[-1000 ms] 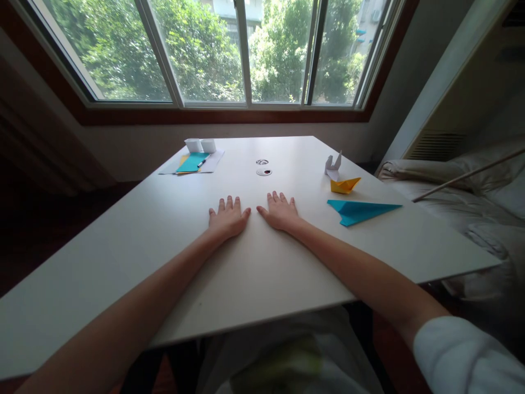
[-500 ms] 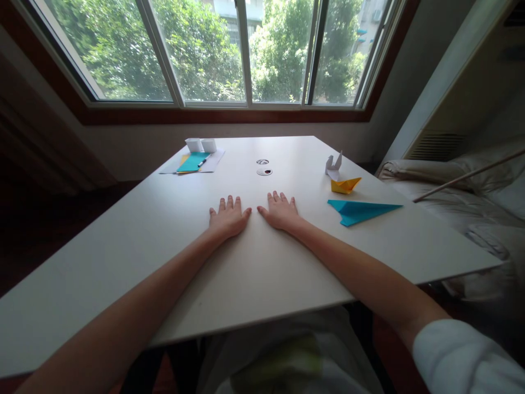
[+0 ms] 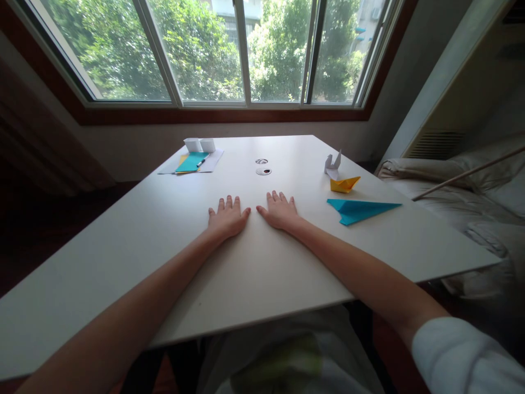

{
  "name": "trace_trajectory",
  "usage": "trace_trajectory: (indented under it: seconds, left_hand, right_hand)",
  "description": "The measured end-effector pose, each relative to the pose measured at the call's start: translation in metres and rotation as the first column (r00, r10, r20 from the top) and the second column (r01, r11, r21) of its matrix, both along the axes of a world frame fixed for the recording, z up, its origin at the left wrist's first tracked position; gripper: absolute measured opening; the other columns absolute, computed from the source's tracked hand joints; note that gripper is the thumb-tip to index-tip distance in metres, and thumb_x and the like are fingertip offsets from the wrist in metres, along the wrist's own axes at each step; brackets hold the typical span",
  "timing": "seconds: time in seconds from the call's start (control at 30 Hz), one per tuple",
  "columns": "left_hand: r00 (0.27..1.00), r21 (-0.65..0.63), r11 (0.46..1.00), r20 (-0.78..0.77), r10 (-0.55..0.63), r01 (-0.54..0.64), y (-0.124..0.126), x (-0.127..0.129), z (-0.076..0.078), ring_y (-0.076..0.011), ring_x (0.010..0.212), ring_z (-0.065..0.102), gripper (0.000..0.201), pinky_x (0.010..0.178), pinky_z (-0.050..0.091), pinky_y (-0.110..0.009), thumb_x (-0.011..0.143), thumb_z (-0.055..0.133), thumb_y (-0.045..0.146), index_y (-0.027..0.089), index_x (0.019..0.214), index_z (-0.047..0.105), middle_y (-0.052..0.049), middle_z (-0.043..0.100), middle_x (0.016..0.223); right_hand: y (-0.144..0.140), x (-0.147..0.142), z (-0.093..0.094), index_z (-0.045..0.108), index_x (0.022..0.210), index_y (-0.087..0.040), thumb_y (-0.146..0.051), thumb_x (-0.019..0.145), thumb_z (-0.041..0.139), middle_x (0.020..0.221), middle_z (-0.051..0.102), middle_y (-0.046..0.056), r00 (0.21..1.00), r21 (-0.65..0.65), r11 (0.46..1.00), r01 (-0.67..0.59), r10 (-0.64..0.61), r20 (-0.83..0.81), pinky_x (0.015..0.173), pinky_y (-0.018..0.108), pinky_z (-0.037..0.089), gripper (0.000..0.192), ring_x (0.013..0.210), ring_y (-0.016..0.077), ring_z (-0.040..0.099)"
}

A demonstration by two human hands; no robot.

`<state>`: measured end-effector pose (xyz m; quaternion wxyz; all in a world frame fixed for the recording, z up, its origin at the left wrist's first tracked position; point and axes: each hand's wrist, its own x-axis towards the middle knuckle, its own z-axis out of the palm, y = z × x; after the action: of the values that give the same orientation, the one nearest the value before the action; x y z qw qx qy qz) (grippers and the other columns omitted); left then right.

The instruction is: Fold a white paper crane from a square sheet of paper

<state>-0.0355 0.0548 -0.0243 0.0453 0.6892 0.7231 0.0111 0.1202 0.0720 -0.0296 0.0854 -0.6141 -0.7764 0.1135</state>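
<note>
My left hand (image 3: 228,216) lies flat on the white table (image 3: 262,273), palm down with fingers spread. Close by on its right, my right hand (image 3: 279,210) rests the same way, its thumb a small gap from the left thumb. Neither holds anything. To the right of my right hand lie a blue paper plane (image 3: 361,210), a yellow paper boat (image 3: 345,185) and, behind the boat, a folded white paper bird (image 3: 333,164). Two round discs (image 3: 263,171), partly shiny, lie or are set in the tabletop ahead of my hands.
At the far left of the table are two small white boxes (image 3: 199,145), blue paper (image 3: 192,162) over yellow and white sheets, and a dark-and-white pen (image 3: 202,161). Beyond the table is a window (image 3: 245,54). A covered couch (image 3: 435,180) with a thin stick stands right.
</note>
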Motion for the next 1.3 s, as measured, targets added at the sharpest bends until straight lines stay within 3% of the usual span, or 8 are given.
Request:
trace_trajectory:
  seconds: [1.3]
  left_hand:
    - [1.0,0.002,1.0,-0.022,-0.003,0.003,0.0009,0.0007,-0.001,-0.0327,0.137,0.011,0.071,0.103,0.017,-0.06,0.087,0.014,0.054,0.011,0.143,0.018,-0.013,0.012,0.15]
  right_hand:
    - [0.0008,-0.0007,-0.0016,0.019,0.143,-0.011,-0.059,0.086,0.021,0.15,0.015,0.011,1.0,0.014,1.0,0.008,-0.008,0.002,0.107,0.055,0.006,0.075,0.137,0.0298,0.011]
